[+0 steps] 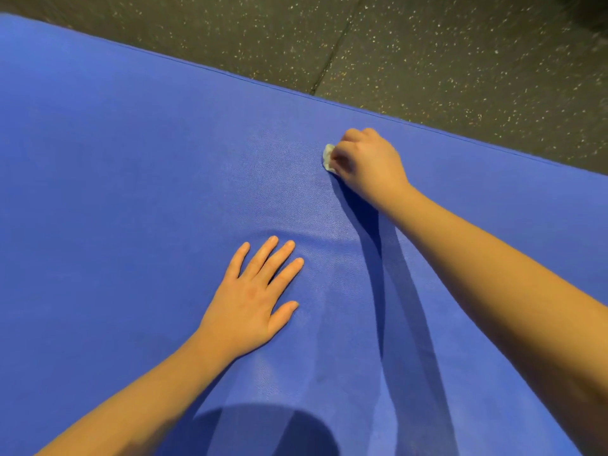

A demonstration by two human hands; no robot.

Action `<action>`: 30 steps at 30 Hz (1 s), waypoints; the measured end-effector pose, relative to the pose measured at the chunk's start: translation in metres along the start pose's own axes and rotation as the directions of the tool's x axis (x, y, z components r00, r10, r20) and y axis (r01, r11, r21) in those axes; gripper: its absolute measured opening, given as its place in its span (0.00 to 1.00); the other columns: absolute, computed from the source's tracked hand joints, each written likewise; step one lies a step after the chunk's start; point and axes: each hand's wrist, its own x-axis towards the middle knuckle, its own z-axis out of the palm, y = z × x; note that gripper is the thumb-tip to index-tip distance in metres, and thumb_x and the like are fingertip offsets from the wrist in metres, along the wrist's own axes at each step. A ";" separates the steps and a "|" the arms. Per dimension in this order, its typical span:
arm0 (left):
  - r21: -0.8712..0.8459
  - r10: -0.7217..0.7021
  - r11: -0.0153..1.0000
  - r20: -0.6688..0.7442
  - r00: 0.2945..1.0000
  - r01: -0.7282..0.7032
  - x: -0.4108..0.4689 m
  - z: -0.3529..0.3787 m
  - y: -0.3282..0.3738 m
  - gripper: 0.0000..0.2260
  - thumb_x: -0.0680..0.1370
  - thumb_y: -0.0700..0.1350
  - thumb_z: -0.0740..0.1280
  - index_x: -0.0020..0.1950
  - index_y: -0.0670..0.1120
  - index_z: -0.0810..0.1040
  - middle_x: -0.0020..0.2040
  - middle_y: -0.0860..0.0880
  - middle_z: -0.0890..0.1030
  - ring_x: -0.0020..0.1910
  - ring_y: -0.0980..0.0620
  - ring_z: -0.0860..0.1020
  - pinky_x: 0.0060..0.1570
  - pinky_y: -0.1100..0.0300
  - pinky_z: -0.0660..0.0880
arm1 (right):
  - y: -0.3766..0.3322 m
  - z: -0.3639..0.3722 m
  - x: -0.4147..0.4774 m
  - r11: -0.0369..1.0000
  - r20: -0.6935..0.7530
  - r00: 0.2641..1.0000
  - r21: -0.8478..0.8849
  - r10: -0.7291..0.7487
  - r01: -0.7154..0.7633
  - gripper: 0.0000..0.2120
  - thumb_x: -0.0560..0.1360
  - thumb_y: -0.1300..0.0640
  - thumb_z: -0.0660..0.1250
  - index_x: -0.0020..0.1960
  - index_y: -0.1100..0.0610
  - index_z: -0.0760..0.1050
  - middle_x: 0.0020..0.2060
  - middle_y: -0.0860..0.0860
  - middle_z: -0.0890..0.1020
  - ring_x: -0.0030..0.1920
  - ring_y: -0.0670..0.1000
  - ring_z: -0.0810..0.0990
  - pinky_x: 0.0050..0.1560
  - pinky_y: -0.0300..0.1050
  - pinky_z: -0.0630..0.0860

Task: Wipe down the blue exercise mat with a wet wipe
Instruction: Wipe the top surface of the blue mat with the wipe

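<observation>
The blue exercise mat (pixel 131 166) fills most of the view, its far edge running diagonally from upper left to right. My right hand (pixel 368 162) grips a small crumpled white wet wipe (pixel 328 156) and holds it down on the mat near that far edge; only the wipe's left end shows past my fingers. My left hand (pixel 253 297) lies flat on the mat closer to me, fingers straight and spread, with a slight dent in the mat ahead of the fingertips.
Dark speckled rubber floor (pixel 427 54) lies beyond the mat's far edge, with a seam line (pixel 332 54) crossing it. Shadows of my arms and head fall on the near part of the mat.
</observation>
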 end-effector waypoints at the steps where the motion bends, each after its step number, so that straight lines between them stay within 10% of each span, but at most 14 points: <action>1: -0.001 -0.003 1.000 0.004 1.000 0.003 0.000 0.000 0.000 0.26 0.79 0.58 0.53 0.74 0.47 0.65 0.75 0.46 0.64 0.75 0.45 0.59 0.70 0.40 0.56 | 0.006 0.000 0.001 0.995 -0.022 0.995 -0.012 0.095 -0.095 0.11 0.78 0.57 0.62 0.44 0.62 0.79 0.44 0.59 0.78 0.46 0.62 0.74 0.37 0.50 0.69; 4: -0.007 -0.023 1.000 0.017 1.000 0.023 -0.001 0.000 0.001 0.26 0.79 0.58 0.53 0.74 0.47 0.65 0.76 0.46 0.63 0.75 0.45 0.59 0.70 0.40 0.56 | 0.000 0.003 -0.007 0.905 -0.117 0.900 0.136 0.419 -0.403 0.07 0.76 0.60 0.63 0.48 0.63 0.78 0.47 0.60 0.80 0.49 0.63 0.74 0.40 0.51 0.66; 9: -0.070 -0.137 0.988 -0.007 0.991 0.136 -0.018 0.000 0.019 0.24 0.80 0.53 0.52 0.74 0.46 0.64 0.75 0.46 0.65 0.75 0.45 0.60 0.70 0.41 0.55 | -0.048 0.014 -0.049 0.975 -0.031 0.998 0.215 0.057 -0.049 0.03 0.73 0.64 0.68 0.44 0.61 0.74 0.40 0.56 0.78 0.41 0.60 0.73 0.33 0.48 0.64; 14: -0.118 -0.163 0.980 -0.014 0.987 0.160 -0.037 0.000 0.025 0.24 0.80 0.52 0.53 0.74 0.44 0.64 0.75 0.47 0.65 0.75 0.46 0.59 0.71 0.44 0.54 | -0.039 0.012 -0.048 0.928 -0.162 0.937 0.265 0.309 -0.260 0.01 0.71 0.64 0.67 0.40 0.62 0.78 0.38 0.59 0.79 0.40 0.63 0.75 0.34 0.49 0.69; 19: -0.107 -0.129 0.986 -0.007 0.992 0.128 -0.042 -0.002 0.022 0.24 0.80 0.52 0.52 0.74 0.44 0.64 0.76 0.47 0.63 0.76 0.47 0.57 0.72 0.46 0.53 | -0.057 0.014 -0.094 0.980 -0.087 0.993 0.174 -0.081 0.095 0.10 0.74 0.56 0.64 0.36 0.59 0.77 0.34 0.54 0.76 0.36 0.58 0.73 0.31 0.45 0.69; 25: -0.093 -0.138 0.986 -0.010 0.990 0.137 -0.042 -0.002 0.022 0.24 0.80 0.52 0.52 0.74 0.43 0.66 0.76 0.47 0.64 0.75 0.47 0.58 0.72 0.47 0.52 | -0.055 0.016 -0.101 0.924 -0.229 0.910 0.251 0.346 -0.288 0.08 0.72 0.59 0.65 0.36 0.60 0.79 0.34 0.55 0.77 0.37 0.61 0.74 0.34 0.51 0.74; 30: -0.090 -0.155 0.984 -0.019 0.988 0.153 -0.044 -0.003 0.024 0.23 0.80 0.50 0.52 0.72 0.42 0.69 0.74 0.46 0.67 0.74 0.47 0.60 0.70 0.46 0.55 | -0.090 0.013 -0.149 0.980 -0.111 0.992 0.182 -0.062 0.081 0.08 0.73 0.56 0.69 0.37 0.57 0.76 0.33 0.53 0.76 0.36 0.58 0.74 0.33 0.47 0.72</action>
